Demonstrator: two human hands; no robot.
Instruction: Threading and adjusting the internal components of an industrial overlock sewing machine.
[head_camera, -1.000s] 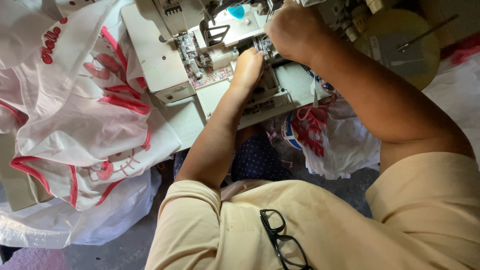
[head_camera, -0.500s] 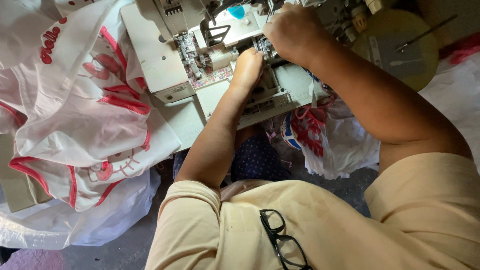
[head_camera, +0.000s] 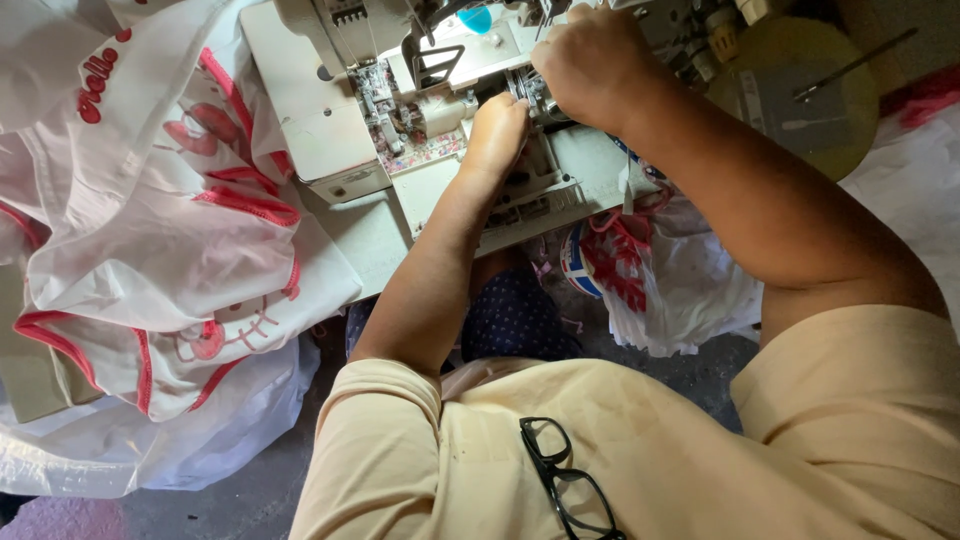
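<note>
A white plastic bag (head_camera: 690, 285) with red markings is hanging below the front edge of the bench, under the right forearm, its mouth gathered into red-printed folds. Beside it a small round label (head_camera: 575, 265) in white, blue and red is showing. A clear plastic bag (head_camera: 140, 450) is lying on the floor at lower left, beneath the white and red cloth.

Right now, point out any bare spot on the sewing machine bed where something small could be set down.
The bare patch is the flat cream sewing machine bed, between the white-and-red fabric pile and the left hand. By the needle, where the right hand works, it is crowded with metal parts.
</note>
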